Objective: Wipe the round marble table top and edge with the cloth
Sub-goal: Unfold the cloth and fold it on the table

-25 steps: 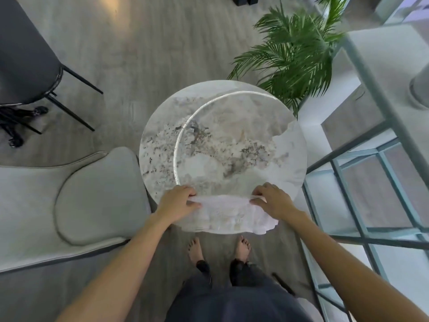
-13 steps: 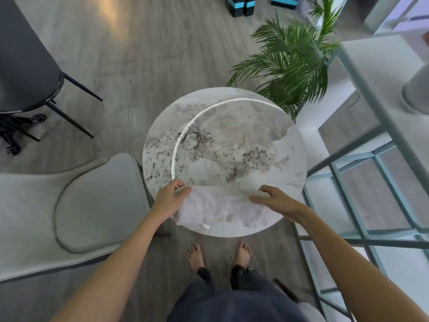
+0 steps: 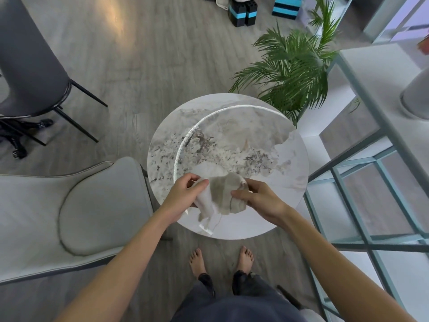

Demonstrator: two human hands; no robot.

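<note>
The round marble table (image 3: 232, 135) has a glossy grey-and-white veined top and stands right in front of me. A pale grey-white cloth (image 3: 220, 196) is bunched up just above the near part of the top. My left hand (image 3: 183, 194) grips its left side and my right hand (image 3: 257, 201) pinches its right side. A loose corner of the cloth hangs down toward the near edge of the table.
A light grey padded chair (image 3: 92, 205) touches the table's left side. A potted palm (image 3: 292, 73) stands at the far right edge. A white shelf with a green metal frame (image 3: 371, 173) runs along the right. A dark chair (image 3: 30, 73) stands far left. My bare feet are under the near edge.
The cloth was spread flat over the near edge; both hands have drawn together and gathered it into a bunch lifted off the top. The view has pulled back from the table.
</note>
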